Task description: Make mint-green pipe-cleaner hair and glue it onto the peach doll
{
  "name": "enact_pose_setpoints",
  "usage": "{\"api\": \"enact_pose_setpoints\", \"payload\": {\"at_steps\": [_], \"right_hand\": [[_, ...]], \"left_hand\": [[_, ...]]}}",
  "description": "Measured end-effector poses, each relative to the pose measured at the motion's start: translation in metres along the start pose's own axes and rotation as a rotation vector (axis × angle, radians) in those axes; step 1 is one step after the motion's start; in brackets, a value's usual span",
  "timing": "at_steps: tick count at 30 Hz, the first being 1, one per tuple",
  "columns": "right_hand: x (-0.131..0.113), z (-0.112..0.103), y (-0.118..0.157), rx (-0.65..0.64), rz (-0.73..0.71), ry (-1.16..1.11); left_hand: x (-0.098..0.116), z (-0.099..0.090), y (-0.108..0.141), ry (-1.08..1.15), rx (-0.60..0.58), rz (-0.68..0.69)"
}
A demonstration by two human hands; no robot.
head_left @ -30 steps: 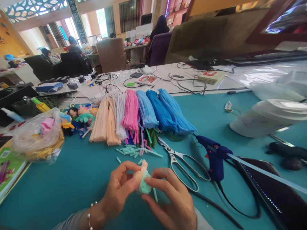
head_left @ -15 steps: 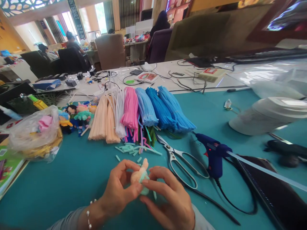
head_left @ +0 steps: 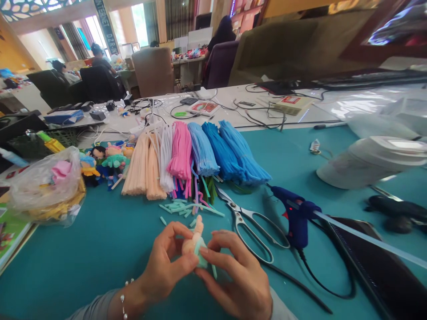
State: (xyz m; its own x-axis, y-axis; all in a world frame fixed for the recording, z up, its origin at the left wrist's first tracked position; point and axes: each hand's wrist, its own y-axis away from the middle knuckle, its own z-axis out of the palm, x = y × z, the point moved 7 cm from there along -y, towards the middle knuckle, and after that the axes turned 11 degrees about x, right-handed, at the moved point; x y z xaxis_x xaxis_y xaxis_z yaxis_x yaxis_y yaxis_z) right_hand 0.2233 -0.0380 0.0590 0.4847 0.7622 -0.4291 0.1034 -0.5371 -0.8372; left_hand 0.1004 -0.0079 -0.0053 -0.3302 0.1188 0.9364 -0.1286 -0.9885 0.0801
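Note:
My left hand (head_left: 167, 262) pinches a small peach and mint-green figure (head_left: 196, 244) between thumb and fingers. From the other side my right hand (head_left: 235, 271) grips its mint part, index finger pressed on a mint strip. A peach piece sticks up at the top, and a thin mint piece (head_left: 214, 272) hangs below. Just beyond my hands lie cut mint pieces (head_left: 180, 206). To the right are silver scissors (head_left: 240, 215) with their blades nearly together and a blue glue gun (head_left: 296, 213) showing a red light.
Bundles of peach, white, pink and blue stems (head_left: 182, 153) lie behind the cut pieces. Finished small dolls (head_left: 113, 160) and a plastic bag (head_left: 46, 182) are at the left. A white container (head_left: 363, 162) and black tablet (head_left: 376, 262) are at the right. People sit in the background.
The figure has turned slightly, showing more of its mint side. My right index finger has shifted a little to the right along it.

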Motion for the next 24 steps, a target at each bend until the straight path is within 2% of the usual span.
{"api": "enact_pose_setpoints", "payload": {"at_steps": [12,19,24], "right_hand": [[0.0068,0.0043,0.0085,0.031,-0.011,-0.017],[0.0037,0.0009,0.0057,0.063,-0.083,0.087],[0.0011,0.0017,-0.0004,0.017,-0.094,0.189]], "left_hand": [[-0.0012,-0.0025,-0.0034,-0.012,0.161,-0.008],[-0.0014,-0.0004,-0.0032,0.02,0.145,-0.001],[0.0009,-0.0021,-0.0031,0.019,0.149,0.029]]}}
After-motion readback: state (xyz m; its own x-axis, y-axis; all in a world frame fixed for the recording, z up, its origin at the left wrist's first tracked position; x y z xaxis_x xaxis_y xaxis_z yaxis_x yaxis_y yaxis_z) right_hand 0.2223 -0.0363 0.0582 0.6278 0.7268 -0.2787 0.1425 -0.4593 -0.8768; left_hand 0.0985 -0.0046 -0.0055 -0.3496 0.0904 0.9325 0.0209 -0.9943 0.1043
